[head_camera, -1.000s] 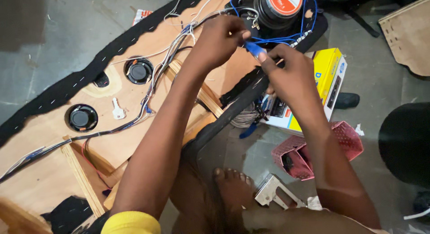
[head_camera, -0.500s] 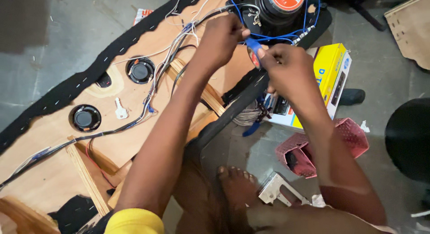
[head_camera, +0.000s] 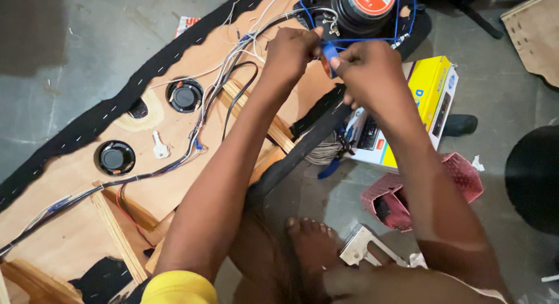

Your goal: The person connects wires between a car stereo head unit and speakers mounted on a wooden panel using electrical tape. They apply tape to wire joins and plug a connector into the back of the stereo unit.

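My left hand [head_camera: 294, 48] and my right hand [head_camera: 364, 65] meet above a curved plywood panel [head_camera: 174, 187], close together. Both pinch a strip of blue tape [head_camera: 329, 50] around blue wires [head_camera: 372, 41] that lead to a large round speaker [head_camera: 364, 4] with an orange centre at the top. A bundle of white and dark wires [head_camera: 215, 100] runs across the panel from the left toward my hands.
Two small black speakers [head_camera: 184, 96] [head_camera: 114, 157] sit in the panel, a key [head_camera: 158, 145] between them. A yellow box [head_camera: 431, 100], pink basket [head_camera: 431, 190], metal staple gun [head_camera: 367, 251], blue-handled pliers [head_camera: 335, 161] and my bare foot [head_camera: 311, 246] lie on the grey floor.
My hands have drawn closer together around the blue tape and wires; the view has shifted slightly, otherwise the panel and tools stay put.
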